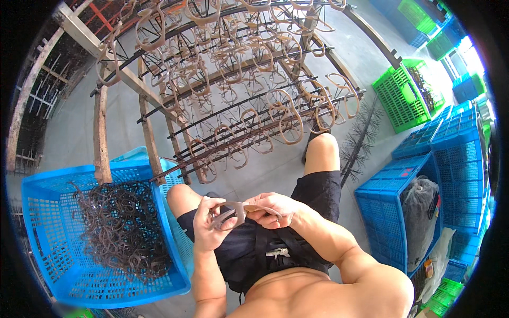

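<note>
Both hands meet in front of my lap on one greyish-brown looped piece (pixel 239 212), with a flat, wider band in its middle and curved ends. My left hand (pixel 208 228) is closed, its thumb and fingers round the left end of the piece. On the other end, my right hand (pixel 275 208) is closed too, pinching it between thumb and fingers. The fingers partly hide the piece, so its exact kind cannot be told. Ahead stands a rack (pixel 233 79) of dark rods with spikes, where many similar brown loops (pixel 286 116) hang.
At my left, a blue basket (pixel 53 270) holds a tangled heap of dark brown curved pieces (pixel 124 228). A green crate (pixel 400 100) stands at the far right, with blue crates (pixel 379 212) nearer. A spiked rod (pixel 360 138) lies on the floor right of the rack.
</note>
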Tool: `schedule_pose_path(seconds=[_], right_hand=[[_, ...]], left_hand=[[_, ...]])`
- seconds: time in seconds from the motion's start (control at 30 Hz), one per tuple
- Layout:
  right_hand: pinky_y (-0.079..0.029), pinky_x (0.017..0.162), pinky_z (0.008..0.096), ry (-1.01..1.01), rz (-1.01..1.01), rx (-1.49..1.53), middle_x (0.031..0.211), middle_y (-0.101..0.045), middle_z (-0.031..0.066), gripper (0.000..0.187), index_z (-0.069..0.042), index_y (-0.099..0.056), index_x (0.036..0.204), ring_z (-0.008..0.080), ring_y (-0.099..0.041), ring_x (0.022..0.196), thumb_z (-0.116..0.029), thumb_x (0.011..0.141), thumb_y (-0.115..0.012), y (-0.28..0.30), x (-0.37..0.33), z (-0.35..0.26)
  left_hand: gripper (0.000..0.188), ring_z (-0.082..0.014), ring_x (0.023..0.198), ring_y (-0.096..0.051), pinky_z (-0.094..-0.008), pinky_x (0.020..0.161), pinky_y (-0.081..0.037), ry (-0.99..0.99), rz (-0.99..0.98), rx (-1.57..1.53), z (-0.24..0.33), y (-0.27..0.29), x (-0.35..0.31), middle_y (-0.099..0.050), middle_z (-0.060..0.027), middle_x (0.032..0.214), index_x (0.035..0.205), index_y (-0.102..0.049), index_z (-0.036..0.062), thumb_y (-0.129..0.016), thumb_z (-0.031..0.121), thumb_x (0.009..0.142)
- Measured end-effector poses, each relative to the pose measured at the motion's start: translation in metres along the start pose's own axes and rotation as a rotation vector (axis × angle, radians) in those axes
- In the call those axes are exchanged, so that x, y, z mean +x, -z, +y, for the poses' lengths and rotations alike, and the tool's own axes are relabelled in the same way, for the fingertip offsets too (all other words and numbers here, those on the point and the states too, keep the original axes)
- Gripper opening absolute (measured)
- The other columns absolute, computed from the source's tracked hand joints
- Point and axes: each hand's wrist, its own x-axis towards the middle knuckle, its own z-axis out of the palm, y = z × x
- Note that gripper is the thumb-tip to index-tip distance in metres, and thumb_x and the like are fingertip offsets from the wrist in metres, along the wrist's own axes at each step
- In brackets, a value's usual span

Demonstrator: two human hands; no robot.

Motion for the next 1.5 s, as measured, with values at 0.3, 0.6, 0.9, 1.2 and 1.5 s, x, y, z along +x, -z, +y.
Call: schedule_pose_path(seconds=[0.3,0.6,0.9,1.2,1.5], right_hand=[[-0.032,0.037,0.02,1.413,0.779,-0.374,0.062,-0.047,-0.0019,0.02,-0.002,-0.055,0.108,0.0044,-0.037,0.041,-0.014,0.092,-0.052,0.016,0.016,-0.048],[-0.04,0.04,0.0233,1.483,0.813,-0.231,0.06,-0.045,-0.0016,0.024,-0.005,-0.056,0.113,0.0061,-0.042,0.043,-0.017,0.093,-0.051,0.015,0.069,-0.066],[-0.033,0.035,0.0217,1.43,0.789,-0.135,0.055,-0.041,-0.0031,0.024,0.0,-0.055,0.112,0.0041,-0.036,0.039,-0.015,0.093,-0.05,0.001,0.07,-0.075],[-0.031,0.044,0.0177,1.429,0.956,-0.514,0.06,-0.043,-0.0063,0.028,-0.001,-0.055,0.118,0.0017,-0.035,0.051,-0.011,0.092,-0.053,0.0,0.084,-0.068],[-0.038,0.048,0.023,1.446,1.223,-0.994,0.058,-0.048,0.004,0.026,-0.001,-0.057,0.113,0.008,-0.042,0.05,-0.009,0.089,-0.056,0.0,0.079,-0.07]], left_hand=[[0.045,-0.0109,0.084,-0.043,-0.0236,0.073,-0.04,-0.055,0.385,-0.647,0.025,0.002,0.012,-0.04,-0.0036,0.096,0.116,-0.037,0.0043,-0.049,-0.009,0.075],[0.018,-0.0111,0.066,-0.054,-0.0255,0.059,-0.046,0.281,0.467,-0.622,0.01,-0.007,0.008,-0.054,-0.0031,0.08,0.096,-0.05,0.004,-0.06,0.0,0.082],[0.017,-0.0109,0.063,-0.053,-0.0242,0.055,-0.045,0.33,0.445,-0.622,0.01,-0.006,0.015,-0.055,-0.0029,0.077,0.095,-0.05,0.0049,-0.062,0.003,0.082],[0.018,-0.0102,0.06,-0.052,-0.022,0.051,-0.043,0.315,0.408,-0.601,0.005,-0.009,0.021,-0.055,-0.0026,0.078,0.094,-0.051,0.0037,-0.064,0.002,0.081],[0.019,-0.0085,0.061,-0.051,-0.0199,0.052,-0.041,0.318,0.387,-0.658,-0.004,-0.004,0.015,-0.058,-0.0033,0.081,0.097,-0.056,0.0014,-0.065,0.003,0.081]])
